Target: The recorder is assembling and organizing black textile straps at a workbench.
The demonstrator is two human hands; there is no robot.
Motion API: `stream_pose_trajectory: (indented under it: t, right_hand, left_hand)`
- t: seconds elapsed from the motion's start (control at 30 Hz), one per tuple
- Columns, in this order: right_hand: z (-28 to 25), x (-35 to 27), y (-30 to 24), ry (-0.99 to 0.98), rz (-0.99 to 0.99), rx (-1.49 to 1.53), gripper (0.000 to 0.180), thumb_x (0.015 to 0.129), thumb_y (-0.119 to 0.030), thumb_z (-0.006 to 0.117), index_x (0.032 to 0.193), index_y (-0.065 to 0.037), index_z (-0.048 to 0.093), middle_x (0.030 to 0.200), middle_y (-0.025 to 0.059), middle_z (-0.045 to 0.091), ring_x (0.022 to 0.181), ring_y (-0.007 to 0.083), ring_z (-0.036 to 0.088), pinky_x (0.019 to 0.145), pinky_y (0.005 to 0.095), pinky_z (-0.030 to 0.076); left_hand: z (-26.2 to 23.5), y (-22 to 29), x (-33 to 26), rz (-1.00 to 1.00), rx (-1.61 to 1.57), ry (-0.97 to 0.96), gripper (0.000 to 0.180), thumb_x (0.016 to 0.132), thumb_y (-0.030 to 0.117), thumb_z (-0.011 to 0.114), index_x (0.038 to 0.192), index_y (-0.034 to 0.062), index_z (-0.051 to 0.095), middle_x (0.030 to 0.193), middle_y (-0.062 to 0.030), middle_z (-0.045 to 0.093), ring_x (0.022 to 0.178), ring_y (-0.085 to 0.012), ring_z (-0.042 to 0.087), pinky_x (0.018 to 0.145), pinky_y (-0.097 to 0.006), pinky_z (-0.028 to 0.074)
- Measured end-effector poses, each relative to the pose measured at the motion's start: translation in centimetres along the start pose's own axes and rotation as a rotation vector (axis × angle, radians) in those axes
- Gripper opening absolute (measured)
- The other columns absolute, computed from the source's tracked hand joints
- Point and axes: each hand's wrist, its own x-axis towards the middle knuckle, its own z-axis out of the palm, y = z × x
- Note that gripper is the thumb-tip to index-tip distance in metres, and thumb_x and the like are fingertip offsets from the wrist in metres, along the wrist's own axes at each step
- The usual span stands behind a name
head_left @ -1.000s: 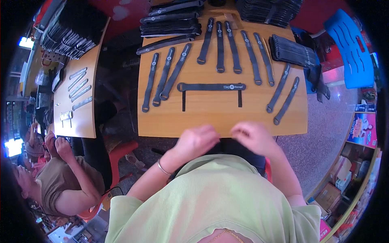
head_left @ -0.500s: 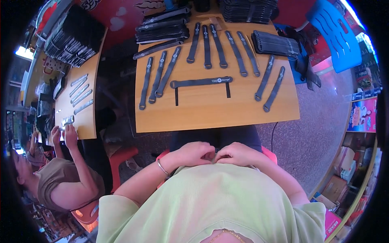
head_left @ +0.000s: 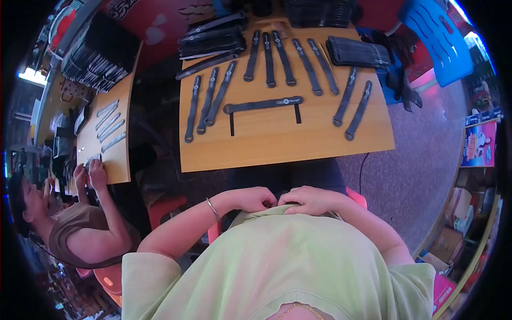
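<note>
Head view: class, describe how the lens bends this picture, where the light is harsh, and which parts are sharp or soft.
Head view: fisheye distortion bows the wooden table's straight edges and leaves a black rim at the corners; a bright light glares at upper left; the dark straps are lit evenly and sharp; the left hand and right hand at the green shirt's hem look fairly sharp; things at the rim look soft.
</note>
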Motion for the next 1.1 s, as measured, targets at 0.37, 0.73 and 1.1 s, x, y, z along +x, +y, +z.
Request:
stream_pose_trajectory:
  t: [0.37, 0.73, 1.1]
  right_hand:
    - [0.9, 1.5, 0.0, -0.03, -0.107, -0.01, 0.042, 0.093, -0.039, 0.048, 0.106, -0.003, 0.064, 0.101, 0.0184, 0.06, 0.099, 0.0314, 0.057, 0.086, 0.0386, 0.044]
    - [0.7, 1.6, -1.1, -0.002, -0.126, -0.183, 0.045, 0.091, -0.041, 0.047, 0.097, -0.001, 0.066, 0.096, 0.0141, 0.059, 0.092, 0.0291, 0.053, 0.084, 0.0375, 0.042]
    - [1.3, 3.2, -2.3, -0.133, 0.08, -0.186, 0.048, 0.089, -0.044, 0.043, 0.101, -0.001, 0.062, 0.101, 0.0178, 0.063, 0.095, 0.033, 0.059, 0.078, 0.0434, 0.047]
  left_hand:
    - [0.9, -0.7, 0.0, -0.026, 0.296, -0.066, 0.04, 0.082, 0.02, 0.066, 0.116, 0.0043, 0.056, 0.103, -0.0139, 0.066, 0.09, -0.0273, 0.063, 0.078, -0.036, 0.048]
    - [1.1, 0.0, 0.3, -0.018, 0.268, -0.104, 0.039, 0.088, 0.023, 0.056, 0.122, 0.0045, 0.052, 0.121, -0.0157, 0.058, 0.114, -0.029, 0.054, 0.094, -0.037, 0.042]
    - [0.3, -3.1, 2.2, 0.064, 0.171, -0.113, 0.033, 0.085, 0.011, 0.06, 0.117, 0.004, 0.056, 0.116, -0.0105, 0.062, 0.105, -0.0161, 0.054, 0.091, -0.033, 0.043]
